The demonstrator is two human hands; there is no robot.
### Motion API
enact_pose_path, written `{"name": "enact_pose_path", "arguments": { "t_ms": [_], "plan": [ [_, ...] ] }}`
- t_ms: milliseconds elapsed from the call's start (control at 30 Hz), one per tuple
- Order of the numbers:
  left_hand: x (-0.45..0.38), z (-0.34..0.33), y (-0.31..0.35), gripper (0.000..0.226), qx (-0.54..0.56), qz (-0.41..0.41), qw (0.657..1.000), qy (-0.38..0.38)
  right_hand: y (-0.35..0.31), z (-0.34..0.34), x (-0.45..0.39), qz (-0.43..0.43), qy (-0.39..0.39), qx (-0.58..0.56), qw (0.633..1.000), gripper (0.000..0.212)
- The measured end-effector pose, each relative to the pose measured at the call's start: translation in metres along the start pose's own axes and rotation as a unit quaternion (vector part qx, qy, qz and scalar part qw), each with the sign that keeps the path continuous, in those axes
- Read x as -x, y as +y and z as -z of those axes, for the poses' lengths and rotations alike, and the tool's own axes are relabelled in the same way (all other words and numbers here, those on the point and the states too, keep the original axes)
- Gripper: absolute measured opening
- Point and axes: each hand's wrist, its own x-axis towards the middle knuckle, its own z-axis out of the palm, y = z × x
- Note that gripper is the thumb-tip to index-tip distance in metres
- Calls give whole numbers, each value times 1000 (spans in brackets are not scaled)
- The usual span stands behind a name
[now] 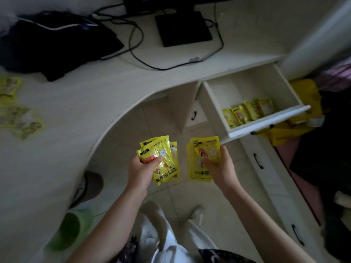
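My left hand [141, 170] grips a fanned stack of yellow hand-warmer packets [165, 158] over the floor in front of the curved desk. My right hand [221, 168] holds a second stack of the same yellow packets [204, 150], thumb on top. Both stacks hang level with each other, a small gap between them. To the upper right an open white drawer [266, 123] holds a row of several yellow packets [247, 112] standing against its front wall. More yellow packets [20, 120] lie loose on the desk at the far left.
The white curved desk [79, 103] carries a black monitor base [183, 28], cables [144, 59] and a black bag [57, 44]. Shut drawers with black handles [258, 161] run down the right. A green bin [66, 230] and a shoe [91, 186] sit on the tiled floor.
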Motion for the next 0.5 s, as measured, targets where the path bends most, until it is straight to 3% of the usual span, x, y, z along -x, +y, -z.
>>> {"name": "enact_pose_path", "arguments": {
  "t_ms": [267, 500],
  "plan": [
    [37, -137, -12, 33, -14, 1, 1000, -20, 67, 118, -33, -14, 25, -25, 999, 46],
    [36, -216, 5, 31, -12, -10, 999, -34, 88, 179, -83, -29, 42, -48, 998, 57]
  ]
}}
